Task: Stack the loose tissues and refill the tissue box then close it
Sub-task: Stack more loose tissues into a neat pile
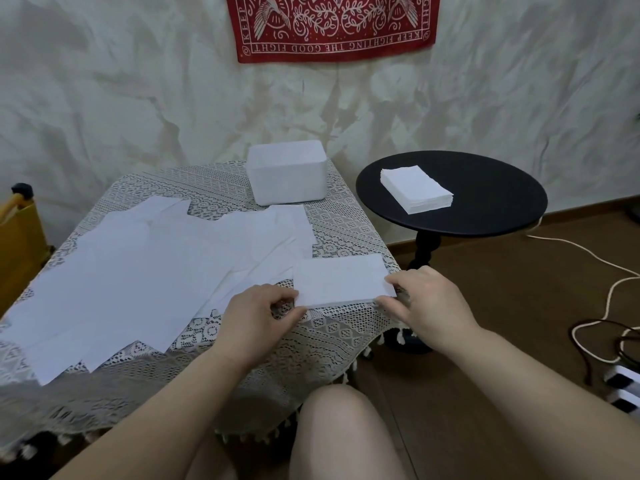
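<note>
White folded tissue (341, 280) pinched at both ends, left hand (254, 315) and right hand (431, 304) each in a closed grip (loose tissues (138, 271) cover the lace counter (346, 230)).

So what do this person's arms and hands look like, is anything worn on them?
Both arms are bare as far up as the view shows: no sleeves reach into the picture. The left hand and the right hand wear no gloves, and no rings, watch or bracelets show. The fingernails look short and unpainted.

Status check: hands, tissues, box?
Both hands, left hand and right hand, pinch small tissue stack. Loose tissues still spread. Box unobstructed.
</note>
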Tool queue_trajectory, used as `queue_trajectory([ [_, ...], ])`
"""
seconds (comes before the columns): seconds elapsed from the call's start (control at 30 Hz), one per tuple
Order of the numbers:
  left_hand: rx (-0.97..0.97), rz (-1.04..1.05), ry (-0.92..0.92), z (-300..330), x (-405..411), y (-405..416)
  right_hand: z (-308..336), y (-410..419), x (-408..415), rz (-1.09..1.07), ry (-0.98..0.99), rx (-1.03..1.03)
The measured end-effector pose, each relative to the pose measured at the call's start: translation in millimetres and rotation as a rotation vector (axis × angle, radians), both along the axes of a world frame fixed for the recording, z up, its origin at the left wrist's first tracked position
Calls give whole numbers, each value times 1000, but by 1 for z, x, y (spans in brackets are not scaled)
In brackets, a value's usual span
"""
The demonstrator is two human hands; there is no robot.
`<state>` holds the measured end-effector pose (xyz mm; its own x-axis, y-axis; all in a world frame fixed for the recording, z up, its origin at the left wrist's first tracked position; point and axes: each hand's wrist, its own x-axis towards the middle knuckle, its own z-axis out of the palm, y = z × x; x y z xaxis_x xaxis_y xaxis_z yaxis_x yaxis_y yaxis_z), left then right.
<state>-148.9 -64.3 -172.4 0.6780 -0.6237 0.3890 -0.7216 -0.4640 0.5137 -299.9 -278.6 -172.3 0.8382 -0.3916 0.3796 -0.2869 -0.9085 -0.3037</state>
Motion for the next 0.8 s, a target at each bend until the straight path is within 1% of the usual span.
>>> queue_trajectory([
  [0.3,-8,-11,38,1,2,1,0,2,4,6,18,-131],
  [0.4,-3,-27,46,1,3,2,-3,-1,3,15,-24,-149],
  [0.6,25,-60,50,0,6,1,-7,-1,4,44,-141,-108],
  [0.8,46,-77,50,-2,6,0,-7,-1,4,86,-149,-71],
])
